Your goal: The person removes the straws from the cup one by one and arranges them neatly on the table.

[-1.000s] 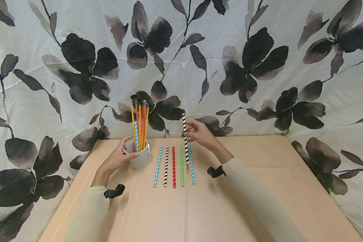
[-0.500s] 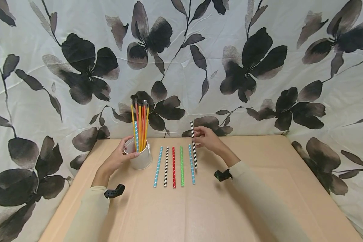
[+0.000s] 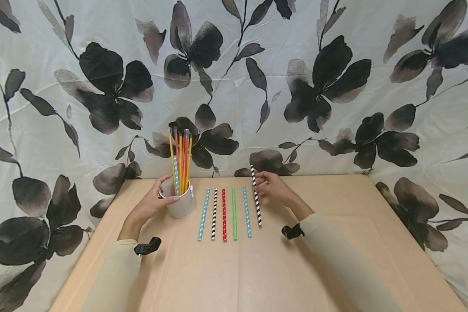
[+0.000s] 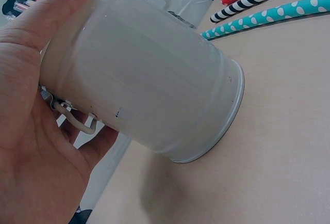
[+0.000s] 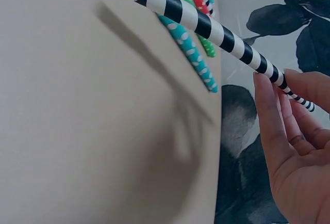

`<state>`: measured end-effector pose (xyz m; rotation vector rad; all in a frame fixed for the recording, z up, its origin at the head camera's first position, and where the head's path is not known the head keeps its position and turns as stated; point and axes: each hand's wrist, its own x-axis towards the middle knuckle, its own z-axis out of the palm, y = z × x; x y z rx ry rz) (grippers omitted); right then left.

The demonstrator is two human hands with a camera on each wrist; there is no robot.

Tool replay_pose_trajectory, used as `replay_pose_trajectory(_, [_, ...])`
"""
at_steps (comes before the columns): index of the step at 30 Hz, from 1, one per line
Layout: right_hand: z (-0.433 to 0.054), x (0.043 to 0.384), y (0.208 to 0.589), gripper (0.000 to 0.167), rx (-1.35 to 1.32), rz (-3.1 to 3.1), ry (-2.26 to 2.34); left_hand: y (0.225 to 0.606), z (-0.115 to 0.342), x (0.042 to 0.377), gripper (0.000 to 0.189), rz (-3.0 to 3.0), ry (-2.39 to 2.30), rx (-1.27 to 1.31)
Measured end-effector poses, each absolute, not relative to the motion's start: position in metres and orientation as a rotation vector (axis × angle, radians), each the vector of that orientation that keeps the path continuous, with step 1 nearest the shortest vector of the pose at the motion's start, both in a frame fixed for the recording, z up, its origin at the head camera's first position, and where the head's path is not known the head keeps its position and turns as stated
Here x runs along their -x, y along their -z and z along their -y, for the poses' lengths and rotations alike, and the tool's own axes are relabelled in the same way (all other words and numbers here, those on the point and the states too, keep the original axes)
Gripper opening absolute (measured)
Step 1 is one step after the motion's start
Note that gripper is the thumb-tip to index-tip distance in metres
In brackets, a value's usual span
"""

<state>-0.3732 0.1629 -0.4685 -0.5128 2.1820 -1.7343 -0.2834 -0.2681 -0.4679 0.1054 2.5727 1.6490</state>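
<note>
My right hand (image 3: 274, 189) pinches a black-and-white striped paper straw (image 3: 256, 197) between thumb and fingers. In the right wrist view that striped straw (image 5: 203, 26) hangs above the table, its shadow falling below it. My left hand (image 3: 150, 203) grips the rim of a white metal bucket (image 3: 182, 207), which stands on the table. Inside the bucket are several yellow and red thin paintbrushes (image 3: 185, 160) and a blue dotted straw (image 3: 176, 175). Between the hands lies a row: a blue straw (image 3: 204, 214), a striped straw (image 3: 214, 214), a red straw (image 3: 224, 214), a green straw (image 3: 234, 214) and another blue straw (image 3: 247, 212).
The light wooden table (image 3: 234, 277) reaches back to a white cloth (image 3: 265, 26) printed with dark flowers. A small handle (image 4: 77, 121) sticks out from the bucket's side.
My right hand has carried the striped straw rightward and lower, past the right-hand blue straw. The left hand and the bucket have stayed put.
</note>
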Motion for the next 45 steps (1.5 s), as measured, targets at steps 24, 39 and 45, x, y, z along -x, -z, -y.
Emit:
replay_pose_trajectory(24, [-0.165, 0.365, 0.495, 0.039, 0.399, -2.28, 1.564, 0.468, 0.27, 0.284, 0.096, -2.577, -1.621, -0.105])
replay_pose_trajectory(39, [-0.154, 0.361, 0.503, 0.044, 0.287, -2.454, 1.408, 0.469, 0.27, 0.283, 0.095, -2.596, -1.606, -0.108])
replay_pose_trajectory(45, [-0.147, 0.356, 0.501, 0.046, 0.318, -2.528, 1.327, 0.468, 0.269, 0.282, 0.095, -2.603, -1.608, -0.106])
